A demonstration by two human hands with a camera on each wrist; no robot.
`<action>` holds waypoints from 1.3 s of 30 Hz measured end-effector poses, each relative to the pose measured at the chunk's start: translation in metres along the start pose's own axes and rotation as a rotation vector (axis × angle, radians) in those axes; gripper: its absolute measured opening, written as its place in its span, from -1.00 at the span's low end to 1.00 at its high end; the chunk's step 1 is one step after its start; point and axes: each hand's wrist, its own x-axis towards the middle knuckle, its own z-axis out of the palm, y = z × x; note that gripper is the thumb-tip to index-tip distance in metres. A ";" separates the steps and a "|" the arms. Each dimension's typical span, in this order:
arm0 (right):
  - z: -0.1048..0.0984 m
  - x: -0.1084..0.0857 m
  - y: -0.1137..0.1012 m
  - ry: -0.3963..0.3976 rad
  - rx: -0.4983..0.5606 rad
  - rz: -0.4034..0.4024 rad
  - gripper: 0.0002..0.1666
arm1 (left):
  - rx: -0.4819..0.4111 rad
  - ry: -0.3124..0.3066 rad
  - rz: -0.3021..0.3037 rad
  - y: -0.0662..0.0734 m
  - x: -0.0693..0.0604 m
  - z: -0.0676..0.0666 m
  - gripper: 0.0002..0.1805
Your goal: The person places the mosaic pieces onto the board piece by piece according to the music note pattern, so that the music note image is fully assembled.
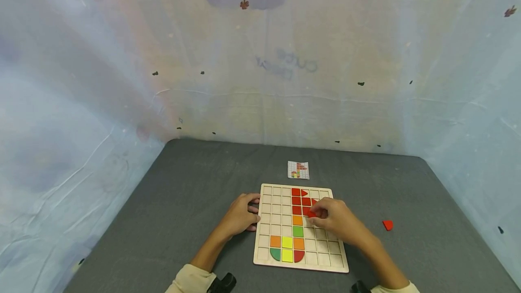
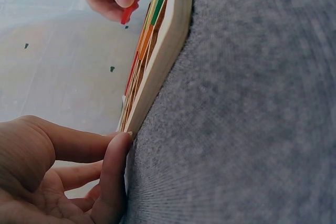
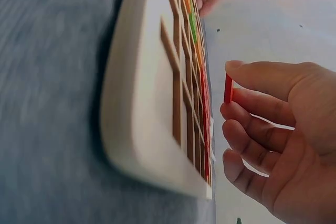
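Observation:
A wooden grid board (image 1: 266,218) lies on the dark table, with red, orange, green and yellow tiles in some of its squares. My right hand (image 1: 335,218) is over the board's right half and pinches a thin red tile (image 3: 228,88) between thumb and fingers. In the right wrist view this tile stands on edge, apart from the board. My left hand (image 1: 239,215) is at the board's left side; in the left wrist view its thumb and a finger pinch the board's edge (image 2: 152,95). Part of the board is hidden under my right hand.
Behind the board lies a small printed card (image 1: 298,170) showing a coloured grid pattern. One loose red piece (image 1: 388,225) with a rounded end lies to the right on the dark grey tabletop (image 1: 195,184). A pale, spotted sheet (image 1: 264,116) hangs around the table.

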 end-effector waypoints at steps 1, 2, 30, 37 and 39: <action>0.002 0.001 -0.001 -0.002 0.001 -0.008 -0.79 | 0.000 0.000 0.000 0.000 0.000 0.000 -0.31; 0.003 0.002 -0.003 -0.004 0.003 -0.014 -0.79 | 0.000 0.000 0.000 0.000 0.000 0.000 -0.31; 0.032 0.018 -0.041 -0.111 -0.015 -0.001 -0.79 | -0.006 0.007 -0.002 -0.001 0.002 0.001 -0.29; 0.037 0.019 -0.045 -0.145 -0.016 0.011 -0.80 | -0.001 0.007 -0.005 0.000 0.001 0.001 -0.30; 0.037 0.018 -0.046 -0.146 -0.021 0.007 -0.80 | -0.002 0.010 -0.005 0.000 0.002 0.001 -0.29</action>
